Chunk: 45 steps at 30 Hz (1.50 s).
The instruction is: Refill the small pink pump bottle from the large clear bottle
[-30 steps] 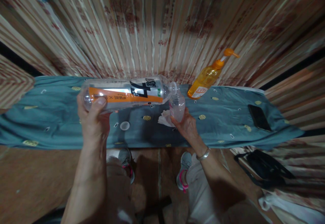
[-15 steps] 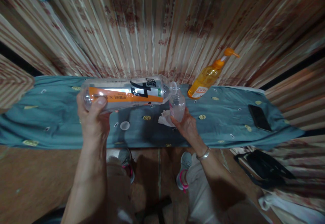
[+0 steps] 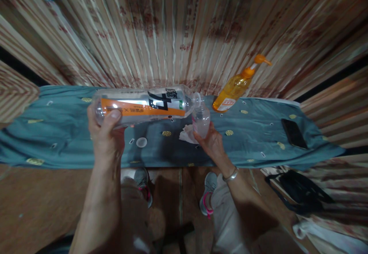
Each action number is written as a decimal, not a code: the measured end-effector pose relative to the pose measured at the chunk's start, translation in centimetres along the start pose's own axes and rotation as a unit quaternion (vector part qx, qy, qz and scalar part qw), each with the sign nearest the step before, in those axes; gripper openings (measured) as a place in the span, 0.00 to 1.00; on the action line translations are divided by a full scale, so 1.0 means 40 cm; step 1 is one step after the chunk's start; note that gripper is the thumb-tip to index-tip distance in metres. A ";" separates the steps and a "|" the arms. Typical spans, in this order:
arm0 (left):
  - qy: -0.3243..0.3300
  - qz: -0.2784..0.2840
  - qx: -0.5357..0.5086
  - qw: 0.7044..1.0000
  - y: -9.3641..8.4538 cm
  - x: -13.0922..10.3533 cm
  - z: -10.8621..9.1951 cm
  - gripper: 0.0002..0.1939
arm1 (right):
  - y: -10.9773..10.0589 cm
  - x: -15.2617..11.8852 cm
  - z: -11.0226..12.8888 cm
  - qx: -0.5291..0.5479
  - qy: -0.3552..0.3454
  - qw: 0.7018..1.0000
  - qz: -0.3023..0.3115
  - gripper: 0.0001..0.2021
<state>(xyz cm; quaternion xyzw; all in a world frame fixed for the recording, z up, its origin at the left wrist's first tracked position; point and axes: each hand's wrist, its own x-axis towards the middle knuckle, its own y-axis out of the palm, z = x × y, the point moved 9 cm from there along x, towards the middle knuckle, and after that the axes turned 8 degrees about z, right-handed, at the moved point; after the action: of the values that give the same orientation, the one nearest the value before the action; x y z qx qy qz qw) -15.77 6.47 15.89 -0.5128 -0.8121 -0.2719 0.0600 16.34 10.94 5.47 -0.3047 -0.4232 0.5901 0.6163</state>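
Note:
My left hand (image 3: 107,131) is closed around the base end of a large clear plastic bottle (image 3: 140,102) with an orange, black and silver label. That bottle lies sideways in the air, its neck pointing right. In my right hand (image 3: 212,142) is a small clear bottle (image 3: 202,121), cloudy low down and tilted a little. The large bottle's mouth meets the top of the small one; whether liquid flows between them I cannot tell. Beside the small bottle lies a crumpled white tissue (image 3: 187,134). A round white cap (image 3: 141,142) rests on the cloth, right of my left hand.
An orange pump bottle (image 3: 231,91) stands toward the back of the table covered in green cloth (image 3: 66,131). Farther right lies a black phone (image 3: 293,133). Behind the table hangs a pleated curtain (image 3: 172,35). A black bag (image 3: 301,190) sits low at the right.

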 end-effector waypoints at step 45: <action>0.009 0.013 0.023 1.000 -0.007 0.007 0.007 0.28 | -0.001 0.000 0.001 -0.001 -0.008 1.000 0.004 0.31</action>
<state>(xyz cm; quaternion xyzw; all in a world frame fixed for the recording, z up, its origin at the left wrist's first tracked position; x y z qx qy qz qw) -16.10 6.73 15.64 -0.5192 -0.8107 -0.2575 0.0827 16.31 10.93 5.52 -0.3021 -0.4274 0.5947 0.6103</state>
